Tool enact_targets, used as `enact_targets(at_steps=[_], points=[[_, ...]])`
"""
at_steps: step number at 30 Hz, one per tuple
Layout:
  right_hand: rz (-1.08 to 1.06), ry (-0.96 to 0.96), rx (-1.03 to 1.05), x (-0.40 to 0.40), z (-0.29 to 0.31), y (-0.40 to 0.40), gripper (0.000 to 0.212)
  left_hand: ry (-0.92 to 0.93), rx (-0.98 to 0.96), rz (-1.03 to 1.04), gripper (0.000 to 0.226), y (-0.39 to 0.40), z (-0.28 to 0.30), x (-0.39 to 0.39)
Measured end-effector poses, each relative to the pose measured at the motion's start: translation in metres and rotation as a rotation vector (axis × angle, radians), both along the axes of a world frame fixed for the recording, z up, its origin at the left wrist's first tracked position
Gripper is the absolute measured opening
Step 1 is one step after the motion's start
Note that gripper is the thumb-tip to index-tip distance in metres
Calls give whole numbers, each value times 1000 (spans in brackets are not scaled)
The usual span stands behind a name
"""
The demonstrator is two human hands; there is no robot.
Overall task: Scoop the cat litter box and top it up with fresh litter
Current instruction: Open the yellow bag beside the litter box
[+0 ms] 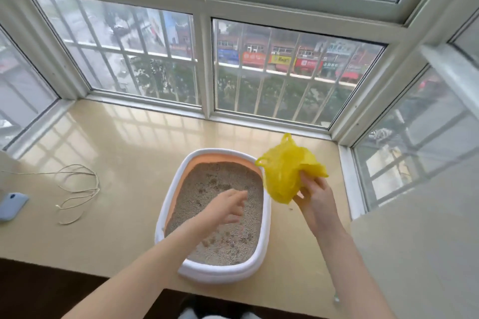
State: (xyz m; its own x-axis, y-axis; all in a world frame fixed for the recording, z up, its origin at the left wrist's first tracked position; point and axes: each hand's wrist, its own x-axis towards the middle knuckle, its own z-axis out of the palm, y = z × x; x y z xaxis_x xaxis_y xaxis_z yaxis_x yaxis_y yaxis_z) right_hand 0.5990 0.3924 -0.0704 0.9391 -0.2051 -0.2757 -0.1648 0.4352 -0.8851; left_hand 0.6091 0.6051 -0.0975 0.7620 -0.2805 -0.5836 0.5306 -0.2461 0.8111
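Note:
A white-rimmed litter box (265,217) with an orange inner wall stands on the beige window ledge, filled with grey litter (207,189) that has several dark clumps. My left hand (228,206) hovers over the litter in the middle of the box, fingers apart and holding nothing. My right hand (315,195) is just right of the box, gripping a crumpled yellow plastic bag (285,171) that hangs above the box's far right corner. No scoop or litter supply is in view.
A loop of pale string (77,189) lies on the ledge (116,137) to the left. A light blue device (11,206) sits at the far left edge. Barred windows (285,72) enclose the ledge on three sides. A wall (414,254) rises at right.

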Motion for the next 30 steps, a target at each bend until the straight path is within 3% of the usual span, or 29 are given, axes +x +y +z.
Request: enact_targets(at_steps=[2, 5, 7, 9, 12, 15, 17, 19, 21, 24, 28, 30], points=[[72, -25, 99, -2, 4, 23, 27, 243, -340, 137, 45, 5, 9, 7], [196, -49, 59, -10, 5, 57, 46, 279, -547, 197, 69, 13, 23, 16], [271, -53, -9, -15, 1, 71, 62, 146, -481, 223, 74, 14, 30, 20], [334, -58, -139, -19, -4, 79, 41, -45, -298, 294, 69, 19, 27, 22], [267, 27, -330, -21, -9, 78, 34, -225, -150, 384, 34, 35, 20, 19], [142, 82, -216, -13, 1, 73, 25, -421, -87, 385, 27, 52, 18, 16], [189, 46, -228, -6, 14, 77, 29, -491, -31, 331, 22, 55, 17, 14], [204, -7, -314, 2, 22, 87, 26, -469, -4, 295, 22, 55, 15, 14], [79, -8, -305, 9, 26, 97, 18, -385, -73, 318, 24, 58, 12, 16], [-35, 3, -196, 9, 29, 98, 26, -244, -228, 370, 25, 73, 7, 21], [-30, -20, -148, 2, 34, 92, 32, -38, -480, 409, 17, 99, 18, 30], [3, -28, -152, 0, 38, 87, 31, 18, -670, 412, 25, 115, 28, 39]])
